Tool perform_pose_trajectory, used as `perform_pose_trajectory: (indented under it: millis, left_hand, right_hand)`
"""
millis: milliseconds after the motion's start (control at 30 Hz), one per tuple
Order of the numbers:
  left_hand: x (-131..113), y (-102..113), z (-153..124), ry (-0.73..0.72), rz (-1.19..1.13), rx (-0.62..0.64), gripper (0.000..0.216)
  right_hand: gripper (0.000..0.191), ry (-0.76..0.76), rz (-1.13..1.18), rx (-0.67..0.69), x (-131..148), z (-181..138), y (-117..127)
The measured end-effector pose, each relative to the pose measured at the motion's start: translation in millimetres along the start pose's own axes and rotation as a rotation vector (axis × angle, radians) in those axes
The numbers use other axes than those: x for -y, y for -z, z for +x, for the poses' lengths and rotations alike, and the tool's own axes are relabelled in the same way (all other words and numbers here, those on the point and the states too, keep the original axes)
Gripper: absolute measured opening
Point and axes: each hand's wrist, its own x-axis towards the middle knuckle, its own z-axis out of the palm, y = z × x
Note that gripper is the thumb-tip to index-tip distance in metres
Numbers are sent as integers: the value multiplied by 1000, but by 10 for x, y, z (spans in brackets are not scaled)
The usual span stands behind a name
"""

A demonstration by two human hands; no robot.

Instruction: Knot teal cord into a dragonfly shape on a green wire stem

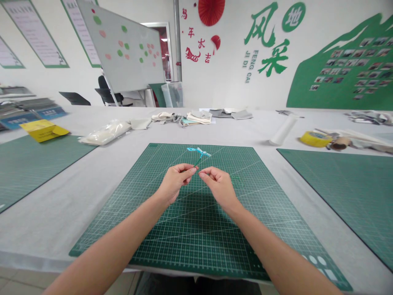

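My left hand (175, 179) and my right hand (216, 183) are raised just above the green cutting mat (196, 229), fingertips nearly meeting. Both pinch a thin green stem that carries a small turquoise paper flower (199, 152) at its far end, pointing away from me. The left fingers are curled round the stem; the right thumb and forefinger are pressed together at its near end. A faint loose green wire (237, 178) lies on the mat just right of my right hand.
Two more green mats lie at the left (33, 164) and right (346, 192). Further back are a yellow box (44, 130), a plastic bag (106, 133), folded cloths (196, 116), a white roll (284, 130) and yellow tape (315, 139). A whiteboard (123, 47) stands behind.
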Motion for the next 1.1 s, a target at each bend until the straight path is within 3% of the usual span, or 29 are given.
perform_pose_trajectory:
  millis: [633, 1100]
  left_hand:
    - [23, 46, 37, -12, -78, -31, 24]
    - [-35, 14, 22, 58, -216, -1, 18]
  right_hand:
    - [24, -5, -4, -42, 31, -2, 32]
    - [23, 17, 20, -72, -3, 12, 50]
